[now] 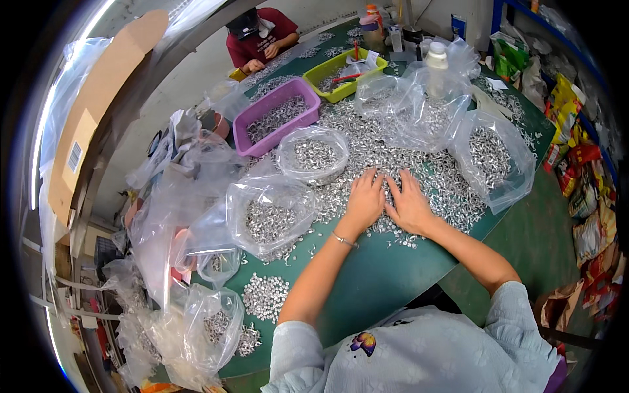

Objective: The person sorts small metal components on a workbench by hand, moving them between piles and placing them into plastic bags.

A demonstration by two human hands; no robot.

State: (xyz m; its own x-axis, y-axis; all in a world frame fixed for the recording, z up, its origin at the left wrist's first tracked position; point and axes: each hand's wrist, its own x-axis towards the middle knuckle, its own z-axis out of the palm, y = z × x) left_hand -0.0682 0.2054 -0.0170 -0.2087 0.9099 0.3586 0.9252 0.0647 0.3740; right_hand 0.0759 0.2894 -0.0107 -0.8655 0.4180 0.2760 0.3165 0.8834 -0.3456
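Observation:
Both of my hands reach into a wide heap of small, curved, silvery metal pieces (367, 141) spread over the green table (367, 268). My left hand (367, 202) lies palm down on the near part of the heap, fingers stretched forward. Close beside it, my right hand (411, 206) rests the same way, its thumb pointing toward the left hand. Neither hand shows anything gripped; what lies under the palms is hidden. Left of my hands stand two open clear plastic bags of the pieces, a nearer bag (272, 217) and a farther bag (313, 156).
A purple bin (275, 116) and a lime-green bin (344, 72) stand farther back. Another filled bag (488, 157) sits at the right edge. A small pile of round silvery pieces (265, 297) lies at the near left. Across the table a person (262, 39) works.

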